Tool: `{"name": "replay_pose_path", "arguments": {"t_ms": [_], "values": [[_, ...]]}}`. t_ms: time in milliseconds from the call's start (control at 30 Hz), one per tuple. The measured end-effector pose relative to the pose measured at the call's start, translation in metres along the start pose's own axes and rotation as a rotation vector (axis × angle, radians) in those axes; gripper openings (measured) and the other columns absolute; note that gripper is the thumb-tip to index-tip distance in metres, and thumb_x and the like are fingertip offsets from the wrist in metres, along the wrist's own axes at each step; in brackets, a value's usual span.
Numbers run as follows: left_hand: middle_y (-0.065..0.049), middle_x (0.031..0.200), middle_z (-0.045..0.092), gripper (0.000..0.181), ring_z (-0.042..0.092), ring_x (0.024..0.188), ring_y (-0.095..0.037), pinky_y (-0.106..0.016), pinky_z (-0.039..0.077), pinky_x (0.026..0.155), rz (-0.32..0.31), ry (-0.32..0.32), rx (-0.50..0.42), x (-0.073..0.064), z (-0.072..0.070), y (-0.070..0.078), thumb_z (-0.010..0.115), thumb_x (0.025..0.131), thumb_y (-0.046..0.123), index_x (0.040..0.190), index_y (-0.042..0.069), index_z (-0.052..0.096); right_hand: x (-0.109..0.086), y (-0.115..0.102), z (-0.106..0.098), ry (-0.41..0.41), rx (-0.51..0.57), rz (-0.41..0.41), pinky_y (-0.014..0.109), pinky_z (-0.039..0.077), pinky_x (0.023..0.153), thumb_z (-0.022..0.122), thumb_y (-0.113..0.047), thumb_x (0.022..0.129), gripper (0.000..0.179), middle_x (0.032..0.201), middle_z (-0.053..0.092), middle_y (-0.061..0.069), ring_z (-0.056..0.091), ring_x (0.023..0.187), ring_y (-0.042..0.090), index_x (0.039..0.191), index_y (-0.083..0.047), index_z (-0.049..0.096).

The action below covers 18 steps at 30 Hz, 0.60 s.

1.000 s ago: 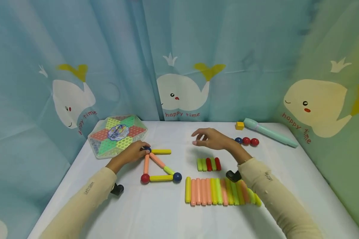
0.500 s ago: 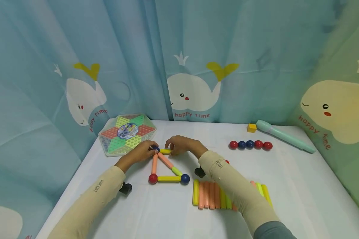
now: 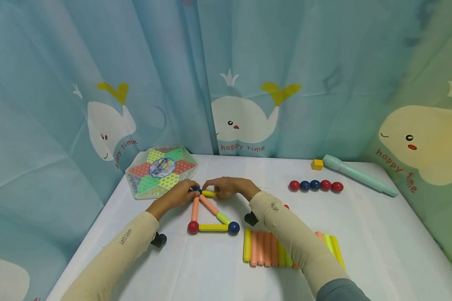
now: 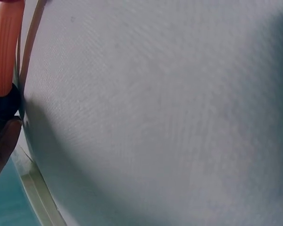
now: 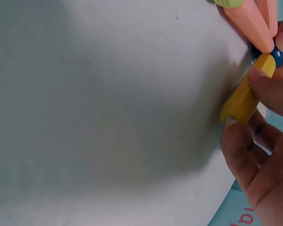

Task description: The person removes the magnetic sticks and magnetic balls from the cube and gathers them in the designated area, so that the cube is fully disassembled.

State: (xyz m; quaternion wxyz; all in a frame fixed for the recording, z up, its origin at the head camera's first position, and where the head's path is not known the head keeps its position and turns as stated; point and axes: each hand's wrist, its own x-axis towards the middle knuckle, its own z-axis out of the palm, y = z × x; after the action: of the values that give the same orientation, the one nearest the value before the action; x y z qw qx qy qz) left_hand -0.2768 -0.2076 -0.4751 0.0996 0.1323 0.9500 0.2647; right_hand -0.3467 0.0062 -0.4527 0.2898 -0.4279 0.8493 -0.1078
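My left hand (image 3: 181, 193) pinches a dark blue ball (image 4: 5, 104) at the top corner of a triangle of magnetic sticks and balls. A yellow stick (image 5: 247, 92) sticks out rightward from that ball, and my right hand (image 3: 227, 187) holds it by its far end. Down from the ball run a pink stick (image 3: 195, 210) to a red ball (image 3: 193, 227) and a slanting pink stick (image 3: 209, 205) joined to a short green stick (image 3: 223, 218). Another blue ball (image 3: 234, 228) forms the lower right corner. A yellow stick (image 3: 213, 228) spans the base.
Long pink, yellow and green sticks (image 3: 261, 248) lie in a row, partly hidden under the right sleeve. Several red and blue balls (image 3: 315, 185) line up behind, near a yellow cube (image 3: 317, 164) and a mint-green pen-like object (image 3: 359, 175). A Chinese checkers box (image 3: 162, 171) lies back left.
My right hand has come left from above the short sticks and taken hold of the yellow stick. The left hand stays on the blue ball. The head view has turned slightly right.
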Motion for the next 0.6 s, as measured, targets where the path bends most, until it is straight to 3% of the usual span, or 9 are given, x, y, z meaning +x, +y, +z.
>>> {"name": "replay_pose_path", "arguments": {"t_ms": [133, 233, 400, 600], "values": [[-0.013, 0.122, 0.064, 0.031, 0.062, 0.117, -0.027, -0.045, 0.050, 0.103, -0.008, -0.003, -0.001, 0.002, 0.004, 0.002, 0.059, 0.103, 0.018, 0.129, 0.002, 0.063, -0.012, 0.006, 0.001, 0.021, 0.084, -0.015, 0.042, 0.049, 0.100, 0.061, -0.012, 0.099, 0.049, 0.131, 0.060, 0.014, 0.058, 0.112, 0.023, 0.143, -0.027, 0.047], [-0.013, 0.122, 0.065, 0.031, 0.062, 0.117, -0.027, -0.046, 0.050, 0.102, -0.005, -0.001, 0.004, 0.002, 0.006, 0.001, 0.059, 0.103, 0.019, 0.129, 0.002, 0.063, -0.022, 0.012, 0.000, 0.063, 0.171, -0.041, 0.038, 0.052, 0.096, 0.060, -0.007, 0.098, 0.055, 0.139, 0.054, 0.017, 0.057, 0.119, 0.027, 0.148, -0.022, 0.043], [-0.014, 0.123, 0.064, 0.032, 0.062, 0.118, -0.028, -0.046, 0.050, 0.102, -0.001, -0.004, 0.009, 0.001, 0.005, -0.001, 0.058, 0.103, 0.020, 0.129, 0.002, 0.062, -0.049, 0.024, -0.006, 0.156, 0.296, -0.062, 0.032, 0.057, 0.075, 0.060, -0.011, 0.100, 0.060, 0.139, 0.050, 0.019, 0.060, 0.109, 0.026, 0.155, -0.019, 0.037], [-0.015, 0.125, 0.064, 0.032, 0.062, 0.117, -0.030, -0.046, 0.051, 0.101, 0.021, 0.006, 0.000, -0.002, 0.003, -0.003, 0.058, 0.103, 0.018, 0.130, 0.002, 0.061, -0.110, 0.037, -0.013, 0.259, 0.458, -0.049, 0.047, 0.059, 0.070, 0.062, -0.022, 0.100, 0.056, 0.122, 0.056, 0.018, 0.067, 0.089, 0.025, 0.151, -0.026, 0.039]]}}
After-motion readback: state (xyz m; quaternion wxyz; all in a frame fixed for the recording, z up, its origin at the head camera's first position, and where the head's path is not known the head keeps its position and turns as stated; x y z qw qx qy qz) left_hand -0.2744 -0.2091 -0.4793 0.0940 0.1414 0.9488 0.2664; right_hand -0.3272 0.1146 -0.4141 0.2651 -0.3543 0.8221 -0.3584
